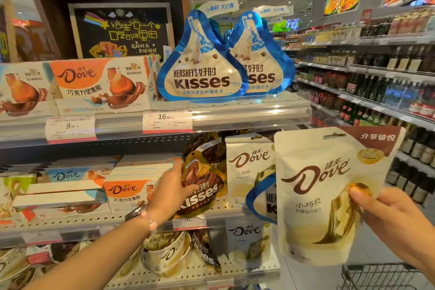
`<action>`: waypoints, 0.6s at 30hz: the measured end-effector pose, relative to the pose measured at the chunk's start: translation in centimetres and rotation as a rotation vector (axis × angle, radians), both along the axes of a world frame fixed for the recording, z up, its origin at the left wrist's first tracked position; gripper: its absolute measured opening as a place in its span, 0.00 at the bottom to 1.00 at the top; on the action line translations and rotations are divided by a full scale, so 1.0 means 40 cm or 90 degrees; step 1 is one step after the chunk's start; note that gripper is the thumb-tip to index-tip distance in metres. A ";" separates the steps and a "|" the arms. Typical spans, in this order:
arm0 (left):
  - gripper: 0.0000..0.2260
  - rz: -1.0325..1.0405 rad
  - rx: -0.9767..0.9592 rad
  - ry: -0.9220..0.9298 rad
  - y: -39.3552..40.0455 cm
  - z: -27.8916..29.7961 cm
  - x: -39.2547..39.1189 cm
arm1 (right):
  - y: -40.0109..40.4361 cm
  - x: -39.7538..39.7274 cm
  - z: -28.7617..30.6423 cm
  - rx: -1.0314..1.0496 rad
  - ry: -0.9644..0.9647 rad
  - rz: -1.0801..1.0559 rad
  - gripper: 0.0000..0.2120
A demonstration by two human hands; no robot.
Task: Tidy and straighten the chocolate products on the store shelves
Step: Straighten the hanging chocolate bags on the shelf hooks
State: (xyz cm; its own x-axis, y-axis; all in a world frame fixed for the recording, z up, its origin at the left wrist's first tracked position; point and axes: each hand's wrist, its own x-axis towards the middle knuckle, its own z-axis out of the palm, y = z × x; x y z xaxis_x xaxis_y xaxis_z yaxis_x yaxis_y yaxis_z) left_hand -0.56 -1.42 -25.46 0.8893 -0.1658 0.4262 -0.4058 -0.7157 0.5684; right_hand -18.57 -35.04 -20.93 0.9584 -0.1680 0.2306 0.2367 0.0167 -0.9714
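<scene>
Right hand (386, 216) pinches a white Dove pouch (329, 195) held off the shelf, left hand (171, 193) grips the brown Kisses bag (202, 179) on the mid shelf (235, 205); top-shelf blue Kisses bags (202, 70) look neat, mid & lower rows prob. not yet tidied, approx. halfway.

The one wide camera on my head faces forward and slightly down, close to the chocolate shelves (226, 110), with an aisle of bottles (376, 82) receding rightward.
</scene>
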 end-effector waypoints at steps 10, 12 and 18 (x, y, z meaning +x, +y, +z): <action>0.08 -0.240 -0.124 -0.021 -0.005 0.122 -0.201 | 0.064 0.050 0.037 0.061 0.015 0.149 0.31; 0.14 -0.336 -0.143 0.161 -0.026 0.167 -0.210 | 0.086 0.066 0.050 0.058 0.011 0.193 0.29; 0.08 -0.323 -0.127 0.185 -0.066 0.211 -0.199 | 0.136 0.106 0.074 0.054 0.024 0.267 0.26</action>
